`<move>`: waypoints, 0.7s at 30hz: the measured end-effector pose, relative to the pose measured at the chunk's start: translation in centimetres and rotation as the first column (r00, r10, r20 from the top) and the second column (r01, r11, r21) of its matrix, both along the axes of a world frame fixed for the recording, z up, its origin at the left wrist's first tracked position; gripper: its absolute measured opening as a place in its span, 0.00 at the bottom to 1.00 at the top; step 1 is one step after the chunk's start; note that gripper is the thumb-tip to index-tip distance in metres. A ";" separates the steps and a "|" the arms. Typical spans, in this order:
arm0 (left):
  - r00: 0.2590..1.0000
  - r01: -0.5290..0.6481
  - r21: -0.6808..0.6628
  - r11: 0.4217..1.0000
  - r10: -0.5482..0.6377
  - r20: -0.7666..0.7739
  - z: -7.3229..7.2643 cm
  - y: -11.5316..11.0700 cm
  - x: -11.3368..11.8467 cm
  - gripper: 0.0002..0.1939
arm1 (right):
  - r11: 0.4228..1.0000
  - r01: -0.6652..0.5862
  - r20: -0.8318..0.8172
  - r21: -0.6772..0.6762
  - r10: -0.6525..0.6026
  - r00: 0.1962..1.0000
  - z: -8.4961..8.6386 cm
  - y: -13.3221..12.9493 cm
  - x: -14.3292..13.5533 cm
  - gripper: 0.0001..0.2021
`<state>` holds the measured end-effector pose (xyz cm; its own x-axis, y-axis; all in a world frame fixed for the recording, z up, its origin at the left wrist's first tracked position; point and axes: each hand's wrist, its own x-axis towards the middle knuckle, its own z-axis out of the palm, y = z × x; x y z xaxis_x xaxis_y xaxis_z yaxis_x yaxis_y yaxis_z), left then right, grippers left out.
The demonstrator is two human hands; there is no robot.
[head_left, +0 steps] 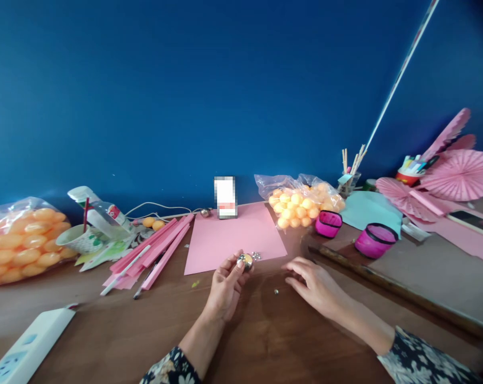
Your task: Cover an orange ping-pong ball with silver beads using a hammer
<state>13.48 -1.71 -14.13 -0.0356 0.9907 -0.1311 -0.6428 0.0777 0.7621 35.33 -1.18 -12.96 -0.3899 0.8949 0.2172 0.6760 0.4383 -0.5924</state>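
My left hand [225, 282] is closed around a small round ball [247, 259], pinched between thumb and fingers over the near edge of the pink sheet. The ball shows yellow on top, with a shiny silver covering around it. Just beyond it, a little heap of silver beads [256, 256] lies on the pink sheet [233, 240]. My right hand [315, 280] hovers to the right above the brown table, fingers loosely bent and apart, with nothing visible in them. One silver piece [276, 292] lies on the wood between the two hands.
Orange-yellow balls fill a clear bag [293, 208] behind and another [25, 240] at far left. Pink strips [157, 250], a power strip [29, 341] and a cup [75, 238] are left. Magenta containers [375, 241], a wooden stick [365, 272] and paper fans [461, 176] are right.
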 end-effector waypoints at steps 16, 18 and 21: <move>0.999 0.033 -0.020 0.999 -0.033 0.018 -0.5 0.2 -0.2 0.17 | 0.984 -0.165 0.207 -0.063 0.175 0.963 0.1 -0.9 -2.4 0.06; 0.999 0.040 -0.011 0.999 -0.040 0.023 -0.6 0.2 -0.2 0.17 | 0.985 -0.166 0.186 -0.048 0.172 0.967 -0.1 -0.9 -2.5 0.07; 0.998 0.050 0.001 0.999 -0.050 0.024 -0.5 0.1 -0.1 0.16 | 0.990 -0.142 0.125 -0.025 0.144 0.982 -0.1 -0.7 -2.6 0.05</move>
